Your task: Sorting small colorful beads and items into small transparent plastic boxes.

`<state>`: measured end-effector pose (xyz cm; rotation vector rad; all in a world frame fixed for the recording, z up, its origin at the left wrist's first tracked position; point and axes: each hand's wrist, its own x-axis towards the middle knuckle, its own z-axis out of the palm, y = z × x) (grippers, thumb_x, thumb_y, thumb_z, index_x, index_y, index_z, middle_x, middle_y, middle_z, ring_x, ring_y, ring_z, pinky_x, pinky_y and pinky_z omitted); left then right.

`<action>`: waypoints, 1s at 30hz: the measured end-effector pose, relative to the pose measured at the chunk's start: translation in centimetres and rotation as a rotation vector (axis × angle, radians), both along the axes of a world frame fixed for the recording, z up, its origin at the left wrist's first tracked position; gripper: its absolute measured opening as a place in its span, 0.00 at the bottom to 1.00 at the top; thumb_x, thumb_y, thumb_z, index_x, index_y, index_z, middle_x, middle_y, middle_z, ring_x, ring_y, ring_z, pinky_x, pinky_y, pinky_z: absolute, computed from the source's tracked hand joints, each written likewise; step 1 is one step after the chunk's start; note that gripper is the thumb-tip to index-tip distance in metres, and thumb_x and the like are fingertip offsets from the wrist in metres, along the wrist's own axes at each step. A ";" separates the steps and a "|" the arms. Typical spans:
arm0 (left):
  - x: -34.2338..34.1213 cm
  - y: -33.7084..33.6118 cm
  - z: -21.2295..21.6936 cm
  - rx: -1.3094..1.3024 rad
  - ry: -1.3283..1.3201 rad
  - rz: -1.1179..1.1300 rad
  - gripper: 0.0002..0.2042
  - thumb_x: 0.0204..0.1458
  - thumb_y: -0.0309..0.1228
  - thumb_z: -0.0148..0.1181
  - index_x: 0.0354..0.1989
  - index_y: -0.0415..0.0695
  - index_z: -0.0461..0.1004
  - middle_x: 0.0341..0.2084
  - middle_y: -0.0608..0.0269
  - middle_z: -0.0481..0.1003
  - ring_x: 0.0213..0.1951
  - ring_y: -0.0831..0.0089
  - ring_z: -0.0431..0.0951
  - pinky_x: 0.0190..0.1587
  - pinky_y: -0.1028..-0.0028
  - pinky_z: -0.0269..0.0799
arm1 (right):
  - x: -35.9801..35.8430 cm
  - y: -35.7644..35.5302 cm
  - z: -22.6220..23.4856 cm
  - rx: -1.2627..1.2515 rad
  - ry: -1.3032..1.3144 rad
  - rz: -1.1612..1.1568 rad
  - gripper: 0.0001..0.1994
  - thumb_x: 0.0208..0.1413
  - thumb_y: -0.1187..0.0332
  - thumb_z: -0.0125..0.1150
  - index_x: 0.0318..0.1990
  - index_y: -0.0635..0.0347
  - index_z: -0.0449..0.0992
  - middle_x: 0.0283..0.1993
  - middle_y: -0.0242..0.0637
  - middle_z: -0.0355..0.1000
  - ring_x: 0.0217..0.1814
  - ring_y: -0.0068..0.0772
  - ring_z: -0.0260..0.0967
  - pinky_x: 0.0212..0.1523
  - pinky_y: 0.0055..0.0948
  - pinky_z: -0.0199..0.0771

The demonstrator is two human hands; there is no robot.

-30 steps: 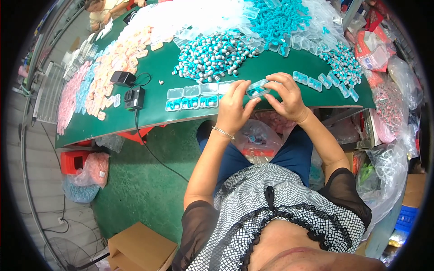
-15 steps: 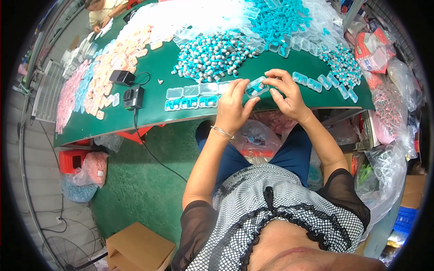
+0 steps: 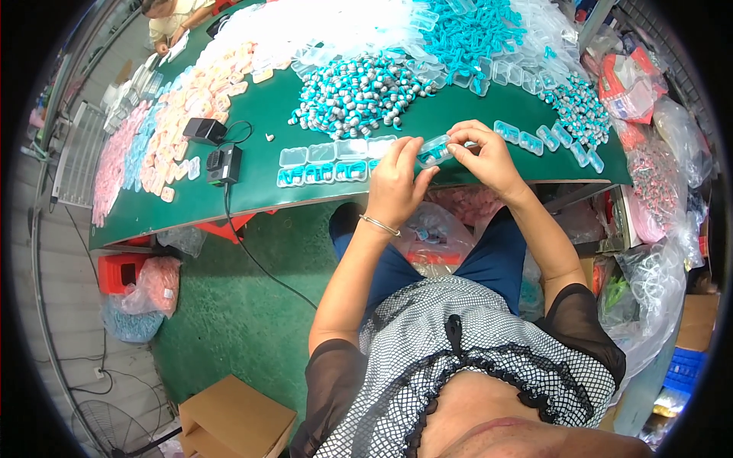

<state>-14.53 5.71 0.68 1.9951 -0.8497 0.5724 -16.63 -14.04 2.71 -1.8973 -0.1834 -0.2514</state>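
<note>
A small clear plastic case (image 3: 433, 153) with teal pieces inside is held between my two hands above the near edge of the table. My left hand (image 3: 392, 183) grips its left end, with thumb and fingers around it. At the right end, my right hand (image 3: 489, 162) pinches the case between thumb and bent fingers. Beside my left hand stands a row of open cases (image 3: 319, 174) holding teal and grey pieces, their clear lids (image 3: 321, 154) folded back behind them. Fingers hide part of the row's right end.
A heap of teal-and-grey pieces (image 3: 355, 91) lies beyond my hands, with teal parts (image 3: 473, 34) farther back. Filled closed cases (image 3: 531, 143) lie to the right. A black corded device (image 3: 224, 165) stands left. Another person (image 3: 179, 19) sits at the far left.
My right fingers have come down and closed in on the case's right end. The case has turned slightly, and my left hand has shifted only a little.
</note>
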 end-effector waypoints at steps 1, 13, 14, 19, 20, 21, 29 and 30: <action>0.0 0.0 0.0 0.005 -0.017 -0.003 0.24 0.44 0.28 0.70 0.50 0.38 0.70 0.43 0.50 0.72 0.39 0.56 0.76 0.41 0.65 0.74 | 0.1 -0.1 -0.1 -0.001 0.001 0.000 0.03 0.55 0.74 0.61 0.35 0.64 0.78 0.47 0.35 0.70 0.45 0.22 0.69 0.43 0.22 0.71; -0.1 0.0 -0.1 -0.037 0.087 -0.037 0.24 0.44 0.28 0.68 0.50 0.36 0.68 0.45 0.45 0.72 0.43 0.47 0.75 0.44 0.60 0.74 | -1.6 0.6 0.4 -0.534 -0.578 -0.066 0.14 0.42 0.77 0.63 0.39 0.53 0.80 0.47 0.37 0.69 0.50 0.43 0.65 0.50 0.39 0.67; -0.1 0.0 -0.1 -0.037 0.087 -0.042 0.24 0.44 0.28 0.68 0.50 0.36 0.68 0.44 0.45 0.72 0.43 0.47 0.75 0.44 0.60 0.74 | -1.6 0.7 0.3 -0.534 -0.577 -0.065 0.14 0.42 0.77 0.63 0.39 0.53 0.80 0.47 0.37 0.69 0.50 0.43 0.65 0.50 0.39 0.67; -0.2 0.0 0.1 -0.050 0.103 -0.055 0.24 0.44 0.28 0.68 0.50 0.36 0.68 0.44 0.46 0.72 0.43 0.48 0.75 0.43 0.61 0.74 | -1.3 1.0 0.4 -0.655 -0.683 -0.074 0.15 0.42 0.74 0.64 0.41 0.52 0.79 0.52 0.38 0.67 0.54 0.44 0.63 0.54 0.43 0.62; -0.2 0.0 0.1 -0.055 0.107 -0.061 0.24 0.44 0.28 0.68 0.50 0.36 0.68 0.43 0.46 0.72 0.43 0.48 0.75 0.43 0.61 0.74 | -1.3 1.0 0.4 -0.655 -0.683 -0.073 0.15 0.42 0.74 0.64 0.41 0.52 0.79 0.52 0.38 0.67 0.54 0.44 0.63 0.54 0.43 0.62; -0.2 0.0 0.1 -0.055 0.108 -0.061 0.24 0.44 0.28 0.68 0.50 0.36 0.68 0.43 0.46 0.72 0.43 0.48 0.75 0.43 0.61 0.74 | -1.4 1.1 0.3 -0.662 -0.668 -0.080 0.15 0.43 0.74 0.64 0.42 0.52 0.79 0.52 0.38 0.67 0.54 0.44 0.63 0.54 0.43 0.63; 0.1 -0.1 -0.5 -0.065 0.022 -0.032 0.24 0.43 0.27 0.69 0.51 0.39 0.70 0.42 0.53 0.72 0.34 0.64 0.75 0.37 0.69 0.74 | -1.3 1.2 -0.5 -0.535 -0.547 -0.053 0.15 0.47 0.78 0.60 0.45 0.62 0.76 0.52 0.44 0.67 0.53 0.46 0.65 0.54 0.38 0.67; 0.1 -0.1 -0.5 -0.065 0.022 -0.032 0.24 0.43 0.27 0.69 0.51 0.39 0.70 0.42 0.53 0.72 0.34 0.64 0.75 0.37 0.69 0.74 | -1.1 1.1 -0.8 -0.392 -0.444 -0.001 0.14 0.48 0.78 0.60 0.45 0.64 0.76 0.52 0.44 0.67 0.54 0.45 0.66 0.55 0.36 0.67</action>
